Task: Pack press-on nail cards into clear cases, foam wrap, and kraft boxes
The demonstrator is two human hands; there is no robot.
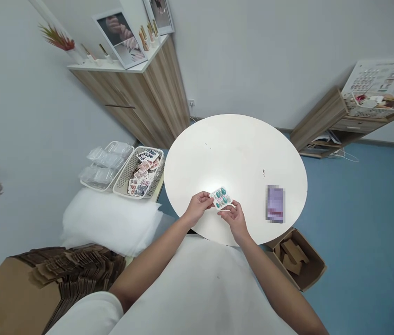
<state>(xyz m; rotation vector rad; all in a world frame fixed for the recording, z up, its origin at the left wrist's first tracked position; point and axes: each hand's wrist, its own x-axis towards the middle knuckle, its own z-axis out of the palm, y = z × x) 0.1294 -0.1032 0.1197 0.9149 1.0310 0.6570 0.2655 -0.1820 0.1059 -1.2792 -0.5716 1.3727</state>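
Over the near part of the round white table (197,153), a card of press-on nails (221,198) is held up between both hands. Its nails are teal and pale on a white backing. My left hand (199,204) pinches the card's left edge between thumb and fingers. At the lower right corner, my right hand (234,218) grips the card with its fingers curled. A purple packet (275,204), blurred out in the picture, lies on the table to the right of my hands.
Left of the table stand a white basket of nail cards (160,173) and another with clear plastic packs (104,163). White foam sheets (109,218) and stacked flat cardboard (78,274) lie nearer. An open carton (318,267) sits on the floor at right. Wooden cabinets (162,88) line the wall.
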